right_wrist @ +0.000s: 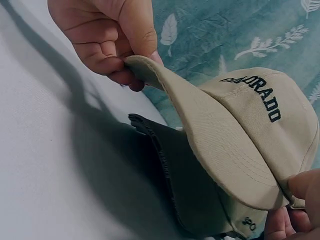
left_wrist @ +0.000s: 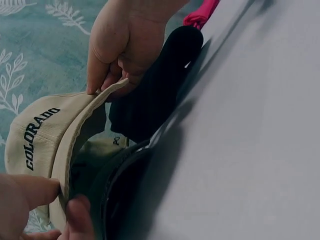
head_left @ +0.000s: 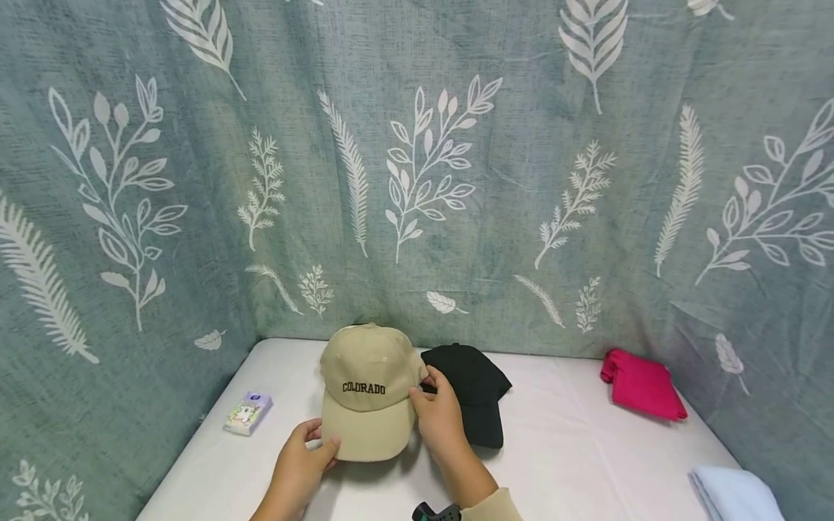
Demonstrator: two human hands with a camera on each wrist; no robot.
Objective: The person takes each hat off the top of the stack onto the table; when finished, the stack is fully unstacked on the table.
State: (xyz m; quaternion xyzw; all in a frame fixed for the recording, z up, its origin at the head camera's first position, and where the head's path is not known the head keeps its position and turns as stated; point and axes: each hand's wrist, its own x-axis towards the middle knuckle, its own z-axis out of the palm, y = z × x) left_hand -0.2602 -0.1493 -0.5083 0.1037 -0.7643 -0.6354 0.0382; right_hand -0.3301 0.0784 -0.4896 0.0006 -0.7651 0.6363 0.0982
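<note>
A tan cap [head_left: 368, 394] with COLORADO across its front is held between both hands, its visor toward the wearer. My left hand [head_left: 302, 452] pinches the visor's left edge between thumb and fingers. On the other side, my right hand [head_left: 443, 412] grips the cap where visor and crown meet. From below, the left wrist view shows the raised visor [left_wrist: 75, 135] and a dark opening under it. Just right of the tan cap lies a black cap [head_left: 478, 398], partly hidden behind the right hand.
A small lilac and white pack [head_left: 249, 414] lies on the left of the white table [head_left: 560, 434]. Folded red cloth [head_left: 645, 383] sits at the back right, light blue cloth [head_left: 736, 493] at the front right. A leaf-patterned curtain [head_left: 508, 217] encloses the back and sides.
</note>
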